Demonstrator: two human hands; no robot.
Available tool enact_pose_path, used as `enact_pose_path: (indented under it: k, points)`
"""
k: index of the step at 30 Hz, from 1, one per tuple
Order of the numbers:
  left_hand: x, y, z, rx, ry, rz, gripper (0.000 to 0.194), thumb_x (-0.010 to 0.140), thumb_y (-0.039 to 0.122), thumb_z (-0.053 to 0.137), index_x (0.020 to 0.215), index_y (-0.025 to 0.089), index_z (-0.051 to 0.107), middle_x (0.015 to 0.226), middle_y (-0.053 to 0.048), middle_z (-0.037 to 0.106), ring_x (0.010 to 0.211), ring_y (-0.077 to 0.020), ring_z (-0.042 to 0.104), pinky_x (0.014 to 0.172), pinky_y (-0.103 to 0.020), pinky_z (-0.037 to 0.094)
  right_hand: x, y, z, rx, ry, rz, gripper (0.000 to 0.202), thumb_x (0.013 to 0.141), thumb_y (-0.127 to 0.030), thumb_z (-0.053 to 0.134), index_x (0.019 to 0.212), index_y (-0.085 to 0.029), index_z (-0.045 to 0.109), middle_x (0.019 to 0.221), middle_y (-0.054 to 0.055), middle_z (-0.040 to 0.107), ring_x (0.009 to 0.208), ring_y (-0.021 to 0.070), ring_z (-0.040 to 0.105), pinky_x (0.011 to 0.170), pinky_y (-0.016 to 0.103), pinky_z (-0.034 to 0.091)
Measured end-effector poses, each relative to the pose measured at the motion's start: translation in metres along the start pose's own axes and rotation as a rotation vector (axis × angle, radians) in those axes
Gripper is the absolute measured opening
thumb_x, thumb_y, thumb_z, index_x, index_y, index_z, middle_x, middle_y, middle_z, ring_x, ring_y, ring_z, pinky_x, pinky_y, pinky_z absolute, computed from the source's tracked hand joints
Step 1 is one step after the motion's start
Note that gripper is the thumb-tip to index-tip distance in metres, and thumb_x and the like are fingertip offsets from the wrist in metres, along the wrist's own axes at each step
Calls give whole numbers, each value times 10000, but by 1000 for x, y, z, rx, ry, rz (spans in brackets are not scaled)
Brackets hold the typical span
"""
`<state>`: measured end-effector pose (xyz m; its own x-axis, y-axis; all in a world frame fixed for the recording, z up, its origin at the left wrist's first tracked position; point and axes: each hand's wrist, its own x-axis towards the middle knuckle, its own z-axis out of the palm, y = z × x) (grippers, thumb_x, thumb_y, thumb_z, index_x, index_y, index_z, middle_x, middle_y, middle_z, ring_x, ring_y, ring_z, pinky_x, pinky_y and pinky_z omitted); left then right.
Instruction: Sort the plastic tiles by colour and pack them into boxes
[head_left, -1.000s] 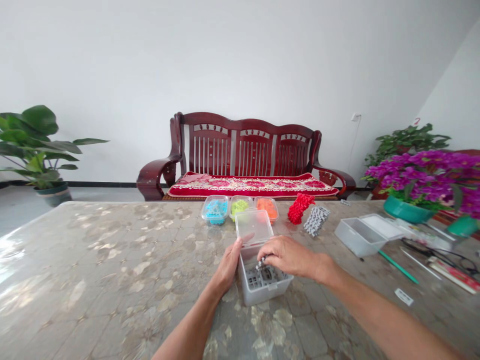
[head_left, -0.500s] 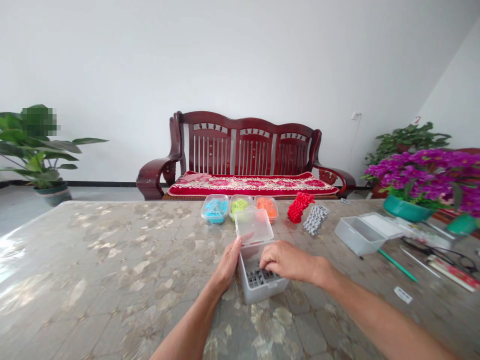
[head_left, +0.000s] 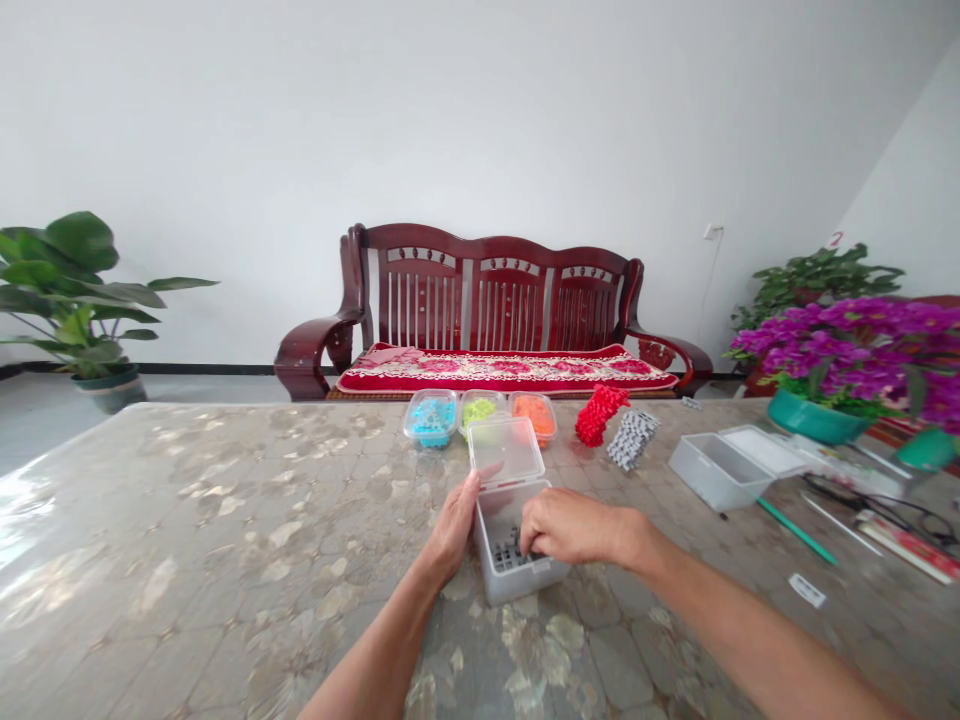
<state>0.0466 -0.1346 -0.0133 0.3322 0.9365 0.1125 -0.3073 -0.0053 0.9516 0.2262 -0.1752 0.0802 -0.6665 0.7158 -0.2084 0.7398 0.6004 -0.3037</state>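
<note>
A clear plastic box stands on the table in front of me, its hinged lid tipped up and back. Small dark grey plastic pieces lie in its bottom. My left hand grips the box's left wall near the hinge; some of its fingers show blurred through the lid. My right hand reaches over the right wall, fingers curled and pinched down among the grey pieces. Its fingertips are hidden, so what they hold cannot be made out.
Behind the box sit tubs of blue pieces, yellow-green pieces and orange pieces. To the right are a red block bundle, a grey bundle, another open box, a green stick, glasses and a flower pot.
My right hand has shifted slightly down and deeper into the box, over the grey pieces. The box has moved a little left and tilts slightly differently; my left hand stays on it.
</note>
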Motion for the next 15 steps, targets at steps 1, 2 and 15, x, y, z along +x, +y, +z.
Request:
enact_pose_path:
  k: [1, 2, 15]
  points:
    - [1, 0, 0, -1, 24, 0, 639, 873, 632, 447, 1287, 173, 610, 1248, -87, 671, 1181, -309, 595, 1049, -471, 421, -1, 0, -1, 25, 29, -13, 370, 729, -71, 518, 948, -223, 775, 911, 18, 765, 803, 145, 673, 768, 219, 467]
    - [2, 1, -1, -8, 50, 2, 650, 869, 640, 447, 1326, 196, 574, 1256, -81, 667, 1162, -303, 607, 1021, -463, 446, -3, 0, -2, 62, 82, -21, 359, 743, -83, 517, 950, -224, 773, 917, 18, 763, 817, 145, 673, 787, 223, 471]
    - [-11, 2, -6, 608, 373, 506, 420, 926, 412, 435, 1271, 215, 572, 1310, -115, 513, 1046, -216, 571, 909, -370, 479, -100, 140, 24, 431, 1405, 720, 466, 756, -452, 546, 1097, -157, 664, 1103, 138, 697, 986, 266, 646, 895, 414, 506]
